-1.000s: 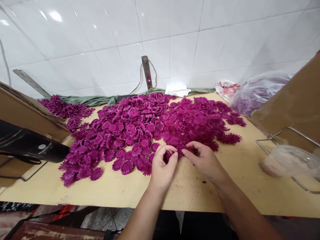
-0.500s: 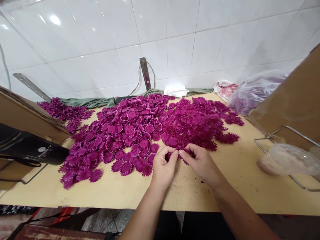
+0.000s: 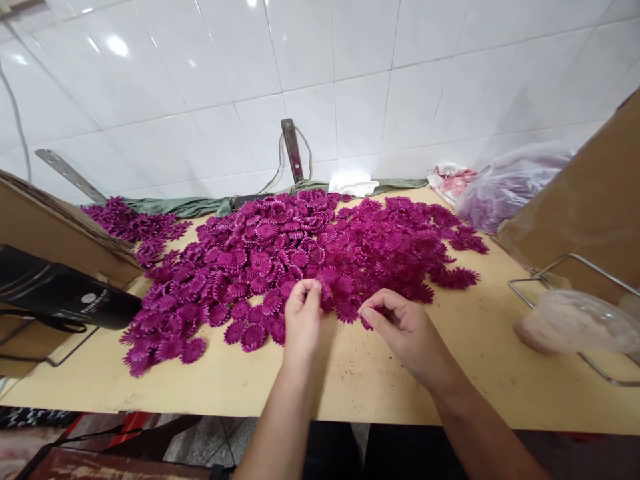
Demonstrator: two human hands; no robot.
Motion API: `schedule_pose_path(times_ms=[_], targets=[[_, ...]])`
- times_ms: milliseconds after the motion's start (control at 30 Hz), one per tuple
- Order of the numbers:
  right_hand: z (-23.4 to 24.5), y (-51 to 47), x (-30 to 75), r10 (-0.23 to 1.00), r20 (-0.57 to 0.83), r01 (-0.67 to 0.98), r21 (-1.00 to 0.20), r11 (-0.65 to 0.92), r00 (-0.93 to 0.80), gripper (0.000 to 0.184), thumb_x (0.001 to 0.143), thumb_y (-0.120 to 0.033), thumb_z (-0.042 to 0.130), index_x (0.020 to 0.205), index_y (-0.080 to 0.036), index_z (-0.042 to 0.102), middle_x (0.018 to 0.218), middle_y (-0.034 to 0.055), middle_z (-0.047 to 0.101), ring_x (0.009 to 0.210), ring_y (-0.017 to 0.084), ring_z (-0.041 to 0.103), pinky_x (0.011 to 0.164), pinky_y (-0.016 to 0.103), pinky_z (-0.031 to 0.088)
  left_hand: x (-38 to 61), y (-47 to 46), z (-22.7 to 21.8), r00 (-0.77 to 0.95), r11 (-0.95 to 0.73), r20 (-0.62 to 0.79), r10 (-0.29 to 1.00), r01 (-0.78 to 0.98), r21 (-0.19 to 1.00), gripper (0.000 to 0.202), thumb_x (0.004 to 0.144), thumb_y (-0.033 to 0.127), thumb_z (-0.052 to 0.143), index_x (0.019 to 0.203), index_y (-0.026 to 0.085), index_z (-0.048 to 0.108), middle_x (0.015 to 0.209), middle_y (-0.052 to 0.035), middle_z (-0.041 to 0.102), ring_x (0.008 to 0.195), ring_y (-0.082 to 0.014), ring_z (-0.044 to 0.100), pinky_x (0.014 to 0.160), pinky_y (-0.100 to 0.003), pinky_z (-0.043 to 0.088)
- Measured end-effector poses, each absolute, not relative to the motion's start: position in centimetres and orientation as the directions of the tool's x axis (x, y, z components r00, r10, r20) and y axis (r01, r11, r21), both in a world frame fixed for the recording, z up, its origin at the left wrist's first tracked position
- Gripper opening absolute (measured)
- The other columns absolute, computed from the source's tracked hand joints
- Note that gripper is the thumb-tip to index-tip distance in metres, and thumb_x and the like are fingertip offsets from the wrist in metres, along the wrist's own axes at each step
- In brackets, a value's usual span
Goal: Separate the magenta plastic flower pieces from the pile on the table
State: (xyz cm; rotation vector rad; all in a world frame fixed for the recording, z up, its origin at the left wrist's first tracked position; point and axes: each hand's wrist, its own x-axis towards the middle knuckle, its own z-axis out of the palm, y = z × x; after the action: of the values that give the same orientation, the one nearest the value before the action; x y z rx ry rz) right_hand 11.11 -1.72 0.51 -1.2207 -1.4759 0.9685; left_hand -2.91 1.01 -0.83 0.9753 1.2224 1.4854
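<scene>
Both hands are over the near side of a large heap of purple artificial flower heads [image 3: 265, 230]. My left hand [image 3: 303, 320] is closed, thumb and forefinger pinched at a purple flower head [image 3: 326, 289], slightly blurred against the heap. To the right, my right hand [image 3: 406, 330] pinches another purple flower head [image 3: 367, 325], mostly covered by the curled fingers. A gap lies between the hands, with loose flower heads [image 3: 346, 311] just behind it. The heap's right part has finer, flatter petals; the left part has thicker curled rims.
A black cup [image 3: 65, 293] lies tilted at left before a cardboard box [image 3: 65, 220]. Star-shaped purple pieces [image 3: 125, 223] are piled at the back left. On the right are a clear plastic container [image 3: 580, 320], a metal wire frame [image 3: 590, 263], a plastic bag [image 3: 510, 180] and another cardboard box [image 3: 580, 180].
My hands were together at the fingertips and have parted. The left moved left and slightly up; the right stays nearly in place, still pinching.
</scene>
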Motion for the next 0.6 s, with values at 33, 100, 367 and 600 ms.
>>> schedule_pose_path(times_ms=[33,100,367,600], targets=[[0.5,-1.7,11.4,0.986,0.160,0.211,-0.964,0.164,-0.038,0.016,0.077,-0.031,0.054,0.069,-0.018,0.058,0.064,0.0003,0.055,0.060,0.013,0.050,0.055,0.026,0.041,-3.2,1.1,-0.8,-0.227,-0.037,-0.008,0.974,-0.190,0.981,0.021,0.069,0.035,0.063,0.064,0.018,0.052,0.050,0.0076,0.041,0.044,-0.0062,0.031,0.044,-0.019,0.025],[0.2,-1.5,11.8,0.994,0.110,0.187,-0.976,0.108,0.000,0.017,0.078,-0.033,0.054,0.073,-0.018,0.060,0.063,0.0000,0.055,0.058,0.013,0.050,0.054,0.026,0.042,-3.5,1.0,-0.6,-0.162,-0.002,-0.025,0.987,-0.160,0.987,0.020,0.068,0.034,0.065,0.067,0.017,0.055,0.053,0.0064,0.046,0.044,-0.0056,0.032,0.042,-0.019,0.024],[0.0,1.6,13.0,0.926,0.331,0.475,-0.854,0.212,0.183,0.037,0.078,-0.025,0.054,0.114,-0.022,0.059,0.124,0.0107,0.054,0.115,0.028,0.046,0.096,0.050,0.036,-2.5,0.2,-0.2,0.000,0.065,-0.067,0.998,-0.232,0.970,0.019,0.063,0.025,0.069,0.076,0.018,0.058,0.060,0.0053,0.054,0.051,-0.0062,0.045,0.051,-0.019,0.037],[0.8,0.0,11.7,0.962,0.274,0.382,-0.890,0.250,0.010,0.025,0.080,-0.037,0.054,0.095,-0.019,0.064,0.101,0.0108,0.064,0.094,0.024,0.059,0.083,0.045,0.048,-2.3,0.2,-0.3,0.040,0.088,-0.081,0.996,-0.218,0.972,0.028,0.060,0.023,0.073,0.085,0.016,0.063,0.074,0.0001,0.063,0.061,-0.0088,0.052,0.058,-0.022,0.042]])
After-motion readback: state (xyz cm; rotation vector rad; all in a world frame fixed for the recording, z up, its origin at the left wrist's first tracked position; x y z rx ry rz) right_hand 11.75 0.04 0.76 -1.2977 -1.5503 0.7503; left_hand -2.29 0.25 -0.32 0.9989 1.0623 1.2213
